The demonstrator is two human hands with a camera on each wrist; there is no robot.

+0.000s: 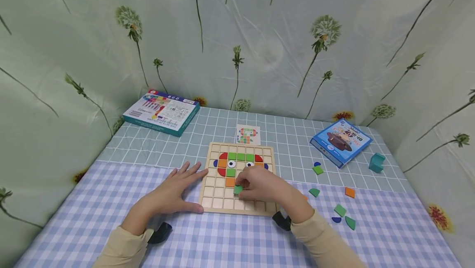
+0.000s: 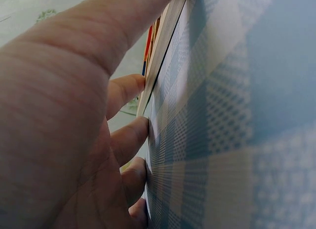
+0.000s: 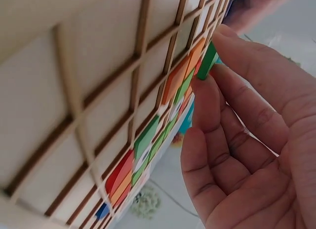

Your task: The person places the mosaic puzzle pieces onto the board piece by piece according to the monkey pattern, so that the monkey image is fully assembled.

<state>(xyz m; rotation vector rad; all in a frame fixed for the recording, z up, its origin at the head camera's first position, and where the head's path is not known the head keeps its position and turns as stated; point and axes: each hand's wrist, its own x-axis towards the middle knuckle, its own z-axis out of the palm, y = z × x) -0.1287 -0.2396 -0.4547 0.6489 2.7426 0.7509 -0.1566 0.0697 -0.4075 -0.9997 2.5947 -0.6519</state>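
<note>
A wooden grid board [image 1: 237,211] lies on the table, with red, green, orange and blue pieces and round eye tiles in its upper cells. My right hand [image 1: 261,183] pinches a green tile [image 3: 208,60] between thumb and fingers, tilted just over the board's middle cells. Part of the board is hidden beneath that hand. With fingers spread, my left hand [image 1: 170,191] rests flat on the cloth, and its thumb and index fingertip touch the board's left edge. Behind the board, a picture card [image 1: 256,137] shows a coloured pattern like the one on the grid.
Loose green, orange and blue pieces, among them an orange tile [image 1: 350,192] and a green square [image 1: 339,210], lie to the right. A blue box [image 1: 341,141] and a teal object [image 1: 376,163] stand farther right. At the back left lies a flat game box [image 1: 161,111].
</note>
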